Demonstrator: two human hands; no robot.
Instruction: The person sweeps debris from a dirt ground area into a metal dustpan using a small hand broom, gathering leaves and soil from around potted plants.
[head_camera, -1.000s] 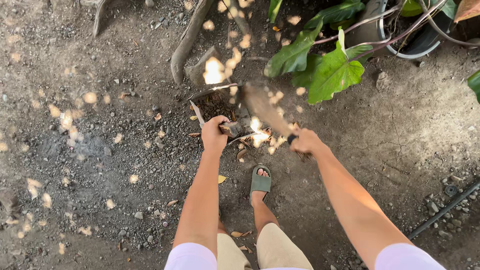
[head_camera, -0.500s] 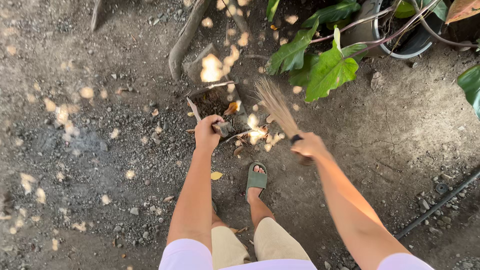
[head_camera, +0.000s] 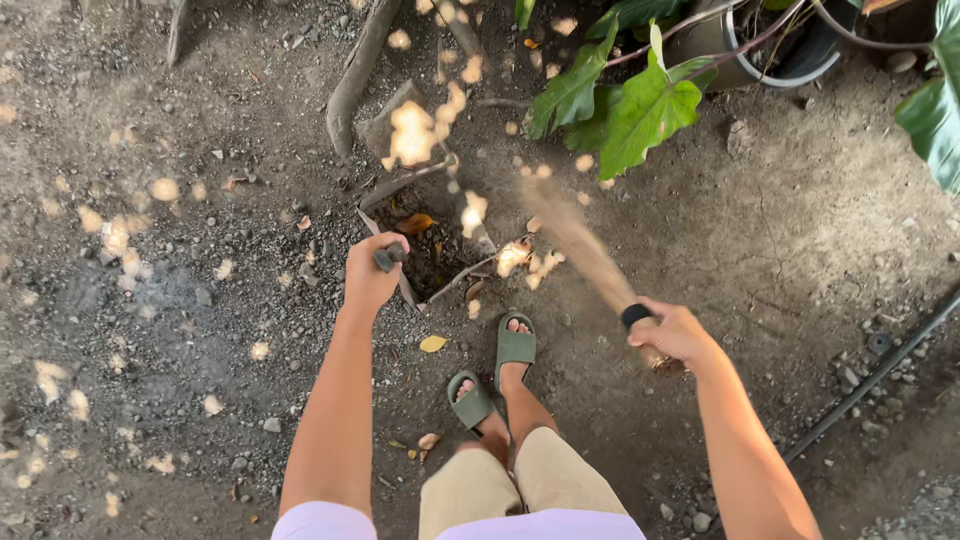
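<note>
Dustpan: a dark, flat-sided metal dustpan (head_camera: 425, 235) is lying on the bare dirt just beyond the person's feet, its open tray holding soil and an orange dry leaf (head_camera: 415, 223).
Left hand: the left hand (head_camera: 370, 275) is closing tightly around the dustpan's short grey handle at the pan's near-left corner.
Broom: a bundle of thin tan straw sticks bound with a black band, the broom (head_camera: 580, 250), is blurring as it slants from the right toward the pan's mouth.
Right hand: the right hand (head_camera: 672, 333) is wrapping firmly round the broom's bound end, to the near right of the pan.
Feet: two green rubber sandals (head_camera: 515, 348) are standing just near of the pan, a yellow leaf (head_camera: 433, 343) lying to their left.
Far side: broad green leaves (head_camera: 640, 115) are hanging over a grey pot rim (head_camera: 775, 70) at far right; a thick root (head_camera: 355, 75) is running at the far side.
</note>
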